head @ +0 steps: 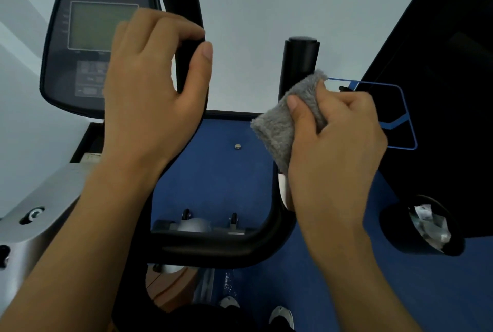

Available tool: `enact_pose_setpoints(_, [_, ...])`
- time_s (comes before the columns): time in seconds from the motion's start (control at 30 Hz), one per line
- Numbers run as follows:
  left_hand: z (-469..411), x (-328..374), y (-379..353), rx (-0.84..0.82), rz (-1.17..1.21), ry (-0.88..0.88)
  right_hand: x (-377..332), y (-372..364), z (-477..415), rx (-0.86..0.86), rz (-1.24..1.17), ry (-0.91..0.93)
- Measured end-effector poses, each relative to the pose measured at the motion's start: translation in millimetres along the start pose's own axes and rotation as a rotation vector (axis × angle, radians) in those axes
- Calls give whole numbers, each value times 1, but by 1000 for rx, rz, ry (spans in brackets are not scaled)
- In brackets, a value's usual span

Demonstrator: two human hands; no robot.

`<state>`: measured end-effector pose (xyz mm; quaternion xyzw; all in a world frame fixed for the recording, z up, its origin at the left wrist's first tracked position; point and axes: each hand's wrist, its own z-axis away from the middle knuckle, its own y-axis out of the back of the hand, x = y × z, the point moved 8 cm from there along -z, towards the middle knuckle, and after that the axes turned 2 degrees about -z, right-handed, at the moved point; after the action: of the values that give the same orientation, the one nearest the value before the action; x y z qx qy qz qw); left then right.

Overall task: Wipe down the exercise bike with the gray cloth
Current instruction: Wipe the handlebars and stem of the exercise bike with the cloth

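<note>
Head view: fluffy gray cloth [282,126] pinched in grip of right hand [336,150], thumb over curled fingers, pressed against upright black handlebar post [300,62] of black-and-silver exercise bike [53,198]; grip of left hand [149,86] wrapped round second black handlebar post [190,67]; dark oval console [88,38] with gray screen behind; blue floor [213,177] below.
</note>
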<state>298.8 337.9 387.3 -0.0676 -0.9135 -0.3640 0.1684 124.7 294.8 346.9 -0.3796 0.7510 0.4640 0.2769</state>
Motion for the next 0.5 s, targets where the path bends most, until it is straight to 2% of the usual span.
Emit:
enact_pose_setpoints(0.13, [1,0,0,0,10,1,4,-2,-9,-21,-52,7])
enact_pose_setpoints(0.27, [1,0,2,5,18,-8,-11,13,-12,90,-126,127])
enact_pose_setpoints(0.5, [0,0,-1,3,5,-25,-29,-1,-46,-144,59,309])
